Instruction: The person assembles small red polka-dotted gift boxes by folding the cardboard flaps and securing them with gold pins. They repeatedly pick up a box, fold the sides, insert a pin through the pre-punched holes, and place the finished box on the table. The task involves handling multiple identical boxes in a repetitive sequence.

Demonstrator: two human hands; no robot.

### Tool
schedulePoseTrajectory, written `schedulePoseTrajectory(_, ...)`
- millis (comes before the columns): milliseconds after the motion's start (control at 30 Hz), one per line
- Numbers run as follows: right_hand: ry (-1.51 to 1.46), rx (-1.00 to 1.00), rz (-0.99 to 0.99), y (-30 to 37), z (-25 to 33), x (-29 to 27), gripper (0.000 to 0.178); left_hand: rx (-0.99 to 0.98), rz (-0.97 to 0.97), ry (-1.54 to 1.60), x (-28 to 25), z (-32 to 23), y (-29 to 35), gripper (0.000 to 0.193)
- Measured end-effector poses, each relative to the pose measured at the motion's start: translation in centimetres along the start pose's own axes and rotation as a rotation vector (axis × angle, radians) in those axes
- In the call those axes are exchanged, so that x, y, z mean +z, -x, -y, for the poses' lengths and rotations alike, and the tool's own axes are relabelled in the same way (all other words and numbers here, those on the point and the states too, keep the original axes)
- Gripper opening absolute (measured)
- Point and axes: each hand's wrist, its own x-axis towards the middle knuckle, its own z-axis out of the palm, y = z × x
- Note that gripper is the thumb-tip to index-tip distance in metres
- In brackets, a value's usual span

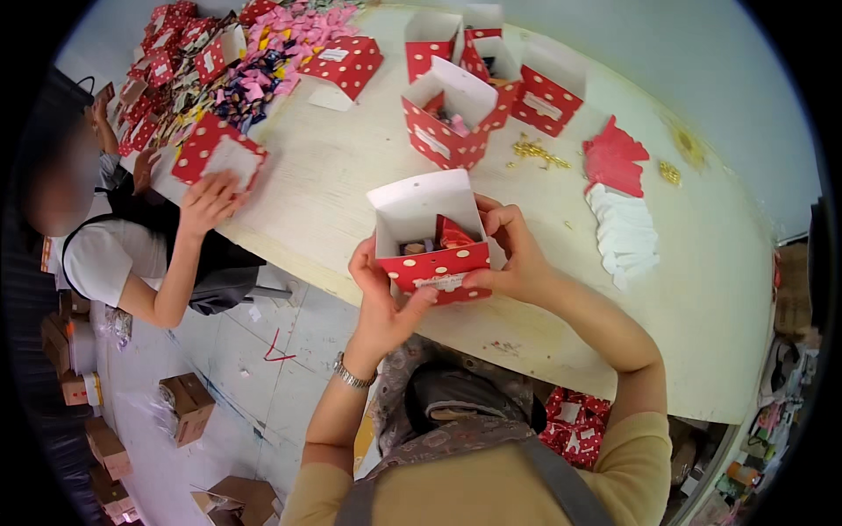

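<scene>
Between both hands I hold a red gift box [434, 270] with cream dots, its white lid flap [421, 199] standing up. Small wrapped sweets [449, 232] show inside, one of them red. My left hand [379, 294] grips the box's left side, thumb on the front. My right hand [516, 254] clasps the right side, thumb across the front near a white label. Just beyond stand several similar dotted boxes [443, 140] with raised flaps. Right of these lie gold fasteners [539, 152], a fan of red ribbon pieces [614, 159] and a stack of white strips [623, 235].
A co-worker at the left rests a hand [210, 206] on another dotted box [219, 156]. Behind it spreads a heap of coloured sweets [254, 92] beside piled red boxes [162, 66]. Cartons [186, 408] stand on the floor at left. Red dotted items [574, 427] sit below the table edge.
</scene>
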Motion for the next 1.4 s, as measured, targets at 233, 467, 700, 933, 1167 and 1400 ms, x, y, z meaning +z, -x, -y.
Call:
schedulePoseTrajectory(233,-0.143,-0.075,-0.314,3.0,-1.4,0.8,0.043,0.172,-0.260,0.198,5.0,1.0,-1.1,0.031)
schedulePoseTrajectory(467,0.120,0.029,-0.449,2.3,-0.6,0.8,0.017,-0.159,-0.321,0.402,5.5,-0.7,-3.1,0.013)
schedulePoseTrajectory(700,0.076,0.084,-0.505,1.8,-0.6,0.6,0.024,0.023,-0.427,0.249,6.0,0.6,-4.8,0.014)
schedulePoseTrajectory(933,-0.165,0.237,-0.458,0.9,0.4,0.4,0.020,-0.157,-0.203,0.214,5.3,-0.5,-5.8,0.024)
schedulePoseTrajectory(1167,-0.229,0.319,-0.244,0.8,0.2,-1.4,0.024,-0.157,0.000,0.258,4.8,-1.4,-5.7,0.024)
schedulePoseTrajectory(1400,-0.130,0.259,-0.275,1.8,0.5,-0.6,0.019,-0.126,0.030,0.383,4.5,-0.8,-5.0,0.023)
